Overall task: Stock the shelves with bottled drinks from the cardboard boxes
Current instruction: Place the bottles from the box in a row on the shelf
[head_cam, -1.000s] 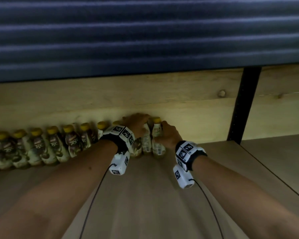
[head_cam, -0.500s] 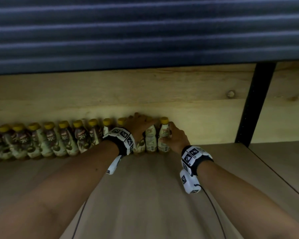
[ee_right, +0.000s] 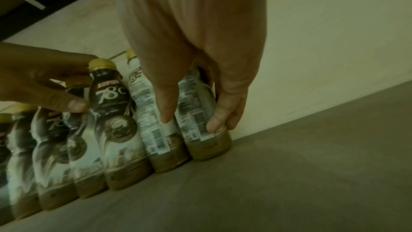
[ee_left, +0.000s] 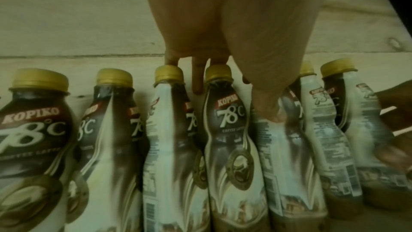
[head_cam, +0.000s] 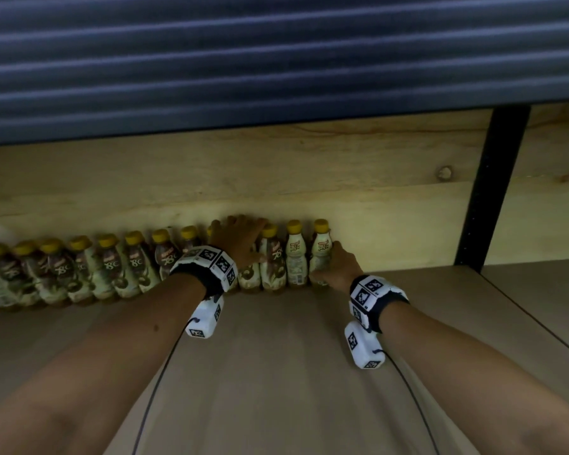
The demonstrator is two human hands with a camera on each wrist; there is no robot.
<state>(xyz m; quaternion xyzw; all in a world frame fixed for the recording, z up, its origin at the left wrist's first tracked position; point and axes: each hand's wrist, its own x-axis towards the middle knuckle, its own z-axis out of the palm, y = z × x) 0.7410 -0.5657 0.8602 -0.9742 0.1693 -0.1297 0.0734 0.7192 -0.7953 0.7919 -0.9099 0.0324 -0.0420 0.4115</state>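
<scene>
A: Eyes on the end bottle (head_cam: 321, 249), gold-capped plastic coffee-latte bottle w/ cream-and-brown wrap, upright at the right end of the row of matching bottles (head_cam: 112, 267), hard against the pale wooden back board (head_cam: 309, 165).

B: Right hand (head_cam: 337, 267)?

A: Clamped on that end bottle, low down: thumb on the front, fingers curled round its far side, base on the grey-brown shelf board (head_cam: 276, 372). Left hand (head_cam: 240, 241) is a few bottles left of the end bottle, fingers spread straight over caps and shoulders, thumb pressed on a wrap. Steadying, not gripping, I'd say.

B: How far along?

A: One row along the back board, bottles touching side to side. Everything in front of the end bottle is bare shelf, and there's room between it and the black metal upright (head_cam: 490, 192). So early on, imo: plenty left to stock.

B: Can't see?

A: No cardboard boxes in any view. Row's left end is cut off. One cap hidden under the left palm. Dim and blurry; small print unreadable.
</scene>
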